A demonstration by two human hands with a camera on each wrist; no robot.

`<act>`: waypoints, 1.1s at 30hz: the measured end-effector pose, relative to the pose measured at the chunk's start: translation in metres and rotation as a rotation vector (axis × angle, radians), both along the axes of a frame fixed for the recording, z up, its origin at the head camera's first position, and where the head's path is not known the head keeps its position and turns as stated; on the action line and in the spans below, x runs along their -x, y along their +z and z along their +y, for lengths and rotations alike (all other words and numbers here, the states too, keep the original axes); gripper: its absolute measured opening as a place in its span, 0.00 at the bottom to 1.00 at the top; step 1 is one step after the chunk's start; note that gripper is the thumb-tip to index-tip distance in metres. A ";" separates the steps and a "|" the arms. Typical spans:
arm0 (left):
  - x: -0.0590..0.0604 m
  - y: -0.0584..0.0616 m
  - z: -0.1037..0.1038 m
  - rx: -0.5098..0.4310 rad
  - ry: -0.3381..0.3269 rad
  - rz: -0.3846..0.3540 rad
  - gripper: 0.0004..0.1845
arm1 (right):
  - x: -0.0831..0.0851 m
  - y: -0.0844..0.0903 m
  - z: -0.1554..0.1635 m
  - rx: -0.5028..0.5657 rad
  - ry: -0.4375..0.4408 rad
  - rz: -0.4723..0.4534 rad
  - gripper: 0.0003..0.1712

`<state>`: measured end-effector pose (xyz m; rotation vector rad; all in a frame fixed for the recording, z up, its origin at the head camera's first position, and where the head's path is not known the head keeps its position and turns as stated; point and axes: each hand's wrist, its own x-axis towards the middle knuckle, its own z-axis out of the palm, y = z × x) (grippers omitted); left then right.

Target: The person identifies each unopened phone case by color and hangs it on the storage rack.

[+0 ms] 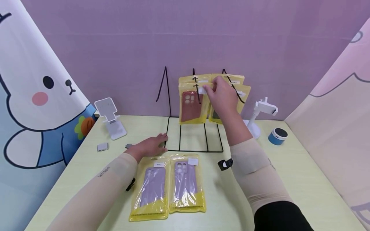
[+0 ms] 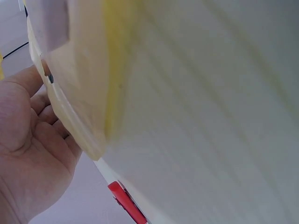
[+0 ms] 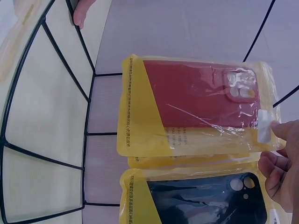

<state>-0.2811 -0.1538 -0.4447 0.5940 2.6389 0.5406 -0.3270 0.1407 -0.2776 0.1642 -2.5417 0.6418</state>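
Observation:
My right hand pinches the top corner of a clear-and-yellow packet with a red phone case, thumb by its white label. This packet hangs at the front of the middle hook of a black wire rack. A packet with a dark phone case hangs on the right hook beside it, with further packets behind. My left hand rests at the left bar of the rack's base, fingers extended; its fingertips are partly hidden in the left wrist view. Two packets with purple phone cases, left and right, lie before the rack.
The rack's left hook bears nothing. A white phone stand and a small grey-white block are on the left. To the right stand a white phone holder and a blue round speaker. A purple backdrop rises behind.

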 end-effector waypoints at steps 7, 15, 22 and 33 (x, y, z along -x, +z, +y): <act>-0.001 0.000 0.001 0.009 0.000 0.004 0.38 | 0.001 -0.003 0.000 0.011 -0.014 -0.044 0.32; -0.003 0.004 0.001 0.011 0.002 0.010 0.37 | -0.017 -0.015 0.007 0.026 0.042 0.010 0.36; -0.002 0.004 0.001 0.008 -0.002 0.009 0.38 | -0.042 -0.032 0.026 0.009 0.153 -0.093 0.29; -0.003 0.004 0.003 0.016 -0.039 0.035 0.37 | -0.067 -0.087 0.073 -0.207 0.424 -0.643 0.35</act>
